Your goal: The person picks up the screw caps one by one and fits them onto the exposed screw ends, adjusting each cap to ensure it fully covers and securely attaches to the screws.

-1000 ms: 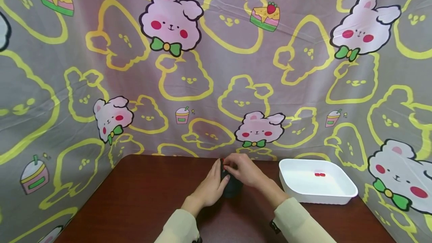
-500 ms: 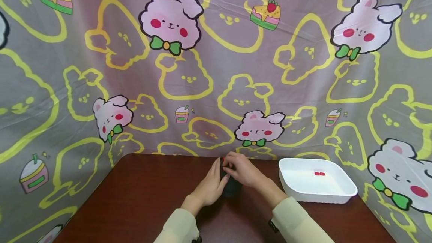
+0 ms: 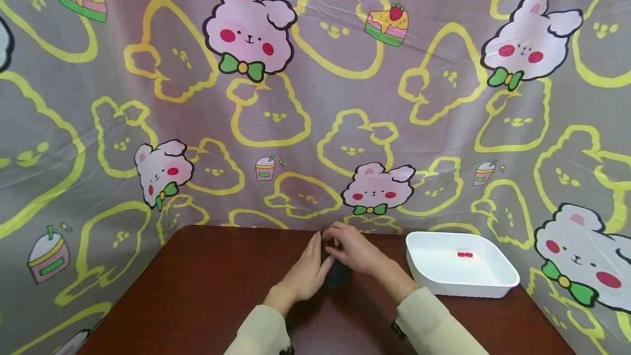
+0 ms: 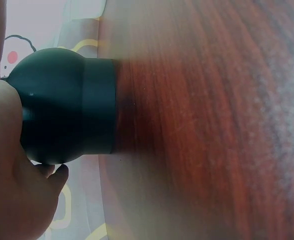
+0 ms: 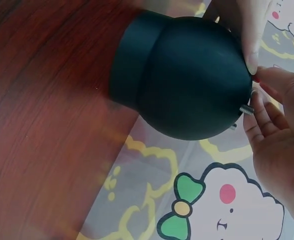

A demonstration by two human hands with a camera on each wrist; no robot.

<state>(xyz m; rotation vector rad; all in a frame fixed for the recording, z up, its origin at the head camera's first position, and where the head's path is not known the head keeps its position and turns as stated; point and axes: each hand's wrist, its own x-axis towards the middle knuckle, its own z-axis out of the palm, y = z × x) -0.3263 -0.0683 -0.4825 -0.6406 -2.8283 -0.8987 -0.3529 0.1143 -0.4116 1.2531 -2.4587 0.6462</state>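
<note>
little has moved: left hand (image 3: 309,268) still cups the black pot (image 3: 337,275) at lower centre; right hand (image 3: 356,249) pinches something red at its top.

Over the last second the right hand (image 3: 352,248) has crept slightly toward the left, its fingers (image 3: 331,233) now lower over the top of the black rounded object (image 3: 337,276). The small red part at the object's top, visible earlier, is now almost covered.
</note>
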